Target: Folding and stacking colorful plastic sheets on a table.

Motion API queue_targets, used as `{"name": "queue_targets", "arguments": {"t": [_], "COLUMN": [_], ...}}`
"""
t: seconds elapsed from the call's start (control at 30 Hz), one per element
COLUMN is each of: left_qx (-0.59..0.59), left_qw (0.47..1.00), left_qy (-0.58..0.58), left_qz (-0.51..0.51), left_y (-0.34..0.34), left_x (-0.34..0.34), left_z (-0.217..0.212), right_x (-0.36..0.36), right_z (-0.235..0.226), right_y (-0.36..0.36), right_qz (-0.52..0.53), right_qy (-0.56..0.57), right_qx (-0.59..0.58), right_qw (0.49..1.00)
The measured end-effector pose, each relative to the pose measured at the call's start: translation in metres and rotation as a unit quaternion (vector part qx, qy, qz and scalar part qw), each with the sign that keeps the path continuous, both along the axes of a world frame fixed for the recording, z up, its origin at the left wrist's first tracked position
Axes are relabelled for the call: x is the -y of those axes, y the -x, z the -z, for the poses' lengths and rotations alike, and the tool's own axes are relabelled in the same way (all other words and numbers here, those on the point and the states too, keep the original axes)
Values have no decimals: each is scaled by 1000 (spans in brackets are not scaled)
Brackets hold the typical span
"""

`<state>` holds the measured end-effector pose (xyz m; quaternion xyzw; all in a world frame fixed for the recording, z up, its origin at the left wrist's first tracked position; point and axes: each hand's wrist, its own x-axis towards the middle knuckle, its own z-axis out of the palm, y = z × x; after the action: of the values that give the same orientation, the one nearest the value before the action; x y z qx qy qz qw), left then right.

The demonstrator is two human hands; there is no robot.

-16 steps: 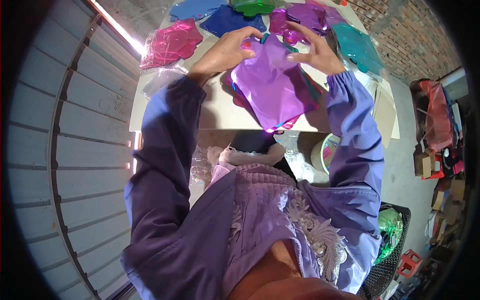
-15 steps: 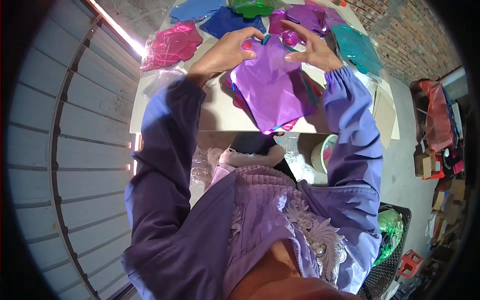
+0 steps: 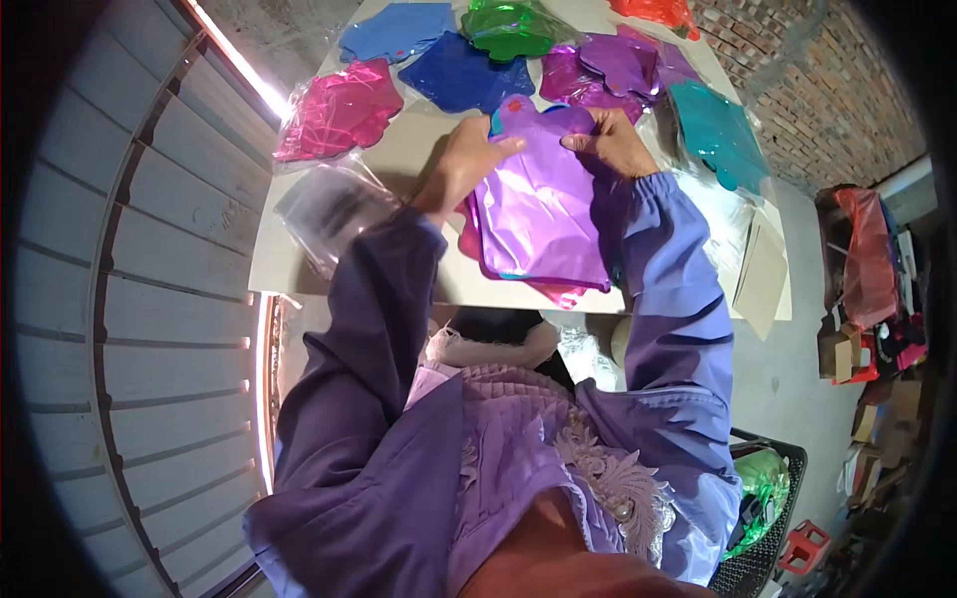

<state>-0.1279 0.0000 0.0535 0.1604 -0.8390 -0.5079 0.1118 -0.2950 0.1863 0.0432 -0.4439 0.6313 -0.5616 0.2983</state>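
A stack of shiny purple foil sheets (image 3: pixel 543 214) with a lobed upper edge hangs over the front part of the table, held at its top. My left hand (image 3: pixel 465 159) is closed on the stack's upper left edge, thumb across the front. My right hand (image 3: pixel 616 149) pinches the upper right edge, its thumb also in front. Pink and teal edges show from beneath the purple. A red spot marks the top lobe. The fingers behind the stack are hidden.
Bagged foil pieces lie around the table (image 3: pixel 271 254): pink (image 3: pixel 344 110), light blue (image 3: pixel 396 32), dark blue (image 3: pixel 469 75), green (image 3: pixel 513 28), purple (image 3: pixel 618 70) and teal (image 3: pixel 718 130). Clear bags (image 3: pixel 334 209) lie left, cardboard (image 3: pixel 763 274) right. A black basket (image 3: pixel 788 498) stands lower right.
Both hands have come down toward me and closed on the purple stack's upper corners; before, they were spread around its top. The stack now sits straighter, its lower edge more level.
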Motion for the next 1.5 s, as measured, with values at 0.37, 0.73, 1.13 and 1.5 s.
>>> {"name": "queue_targets", "arguments": {"t": [0.37, 0.73, 1.13, 1.5], "left_qx": [-109, -147, -69, -42], "left_qw": [994, 988, 987, 977], "left_qy": [25, -38, 112, 206], "left_qz": [-16, 42, 87, -40], "left_y": [9, 13, 12, -61], "left_x": [-24, -14, -10, 25], "left_z": [15, 50, 31, 7], "right_x": [9, 15, 21, -23], "right_z": [-4, 14, 21, -7], "right_y": [-29, -34, -28, -3], "right_qz": [187, 117, 113, 19], "right_qy": [80, 52, 40, 35], "right_qx": [-511, -408, -469, -49], "right_qw": [835, 904, 875, 998]}}
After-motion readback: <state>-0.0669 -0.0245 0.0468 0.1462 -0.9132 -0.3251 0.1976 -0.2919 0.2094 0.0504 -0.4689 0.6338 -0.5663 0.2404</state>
